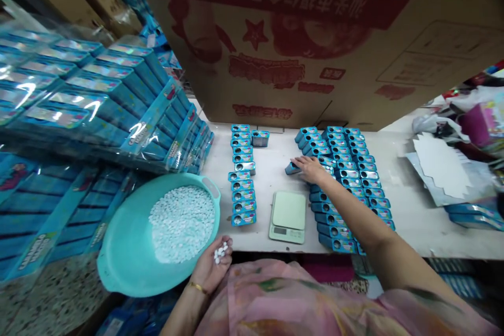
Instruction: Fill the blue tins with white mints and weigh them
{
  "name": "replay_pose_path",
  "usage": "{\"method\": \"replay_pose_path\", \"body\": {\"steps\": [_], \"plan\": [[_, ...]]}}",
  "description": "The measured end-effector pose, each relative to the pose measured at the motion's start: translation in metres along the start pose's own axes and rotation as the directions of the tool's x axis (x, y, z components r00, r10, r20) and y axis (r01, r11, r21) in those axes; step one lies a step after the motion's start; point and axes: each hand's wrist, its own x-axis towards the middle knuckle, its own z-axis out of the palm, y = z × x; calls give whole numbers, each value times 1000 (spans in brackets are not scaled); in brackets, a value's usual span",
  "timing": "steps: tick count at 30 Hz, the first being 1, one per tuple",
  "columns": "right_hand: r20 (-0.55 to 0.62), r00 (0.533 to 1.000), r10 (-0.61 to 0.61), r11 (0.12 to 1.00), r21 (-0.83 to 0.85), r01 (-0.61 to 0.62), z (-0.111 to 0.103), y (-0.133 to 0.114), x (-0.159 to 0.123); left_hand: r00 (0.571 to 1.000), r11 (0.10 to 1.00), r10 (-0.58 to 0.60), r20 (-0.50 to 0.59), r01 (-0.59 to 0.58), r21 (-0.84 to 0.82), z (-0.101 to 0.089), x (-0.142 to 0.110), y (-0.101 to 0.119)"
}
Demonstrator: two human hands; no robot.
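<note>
My left hand (214,265) is cupped palm up beside the turquoise basin (126,268), holding a few small white tablets (220,252). The basin holds a heap of the same white tablets (181,223). My right hand (309,168) reaches across the table and grips a small blue box (292,168) at the left edge of a large block of blue boxes (350,178). A second column of blue boxes (242,178) lies to the left. A pale green scale (288,216) sits between the two groups, with nothing on it.
Wrapped stacks of blue cartons (98,100) rise at the left. A big cardboard box with red print (315,37) stands behind the white table (413,231). White card sheets (441,165) and bags lie at the right.
</note>
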Motion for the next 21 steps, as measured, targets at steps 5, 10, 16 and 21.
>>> {"method": "replay_pose_path", "body": {"steps": [5, 10, 16, 21], "plan": [[-75, 993, 94, 994, -51, -98, -1, -27, -18, 999, 999, -17, 43, 14, 47, 20, -3, -7], [-168, 985, -35, 999, -45, 27, -5, -72, -76, 998, 996, -55, 0, 55, 73, 24, 0, -20], [-172, 985, -16, 996, 84, 31, 18, -112, -117, 988, 991, -103, 111, 93, 92, 36, 6, -33], [-296, 945, -139, 939, 265, 221, 18, -182, -130, 971, 988, -145, 191, 130, 85, 35, 8, -41]]}}
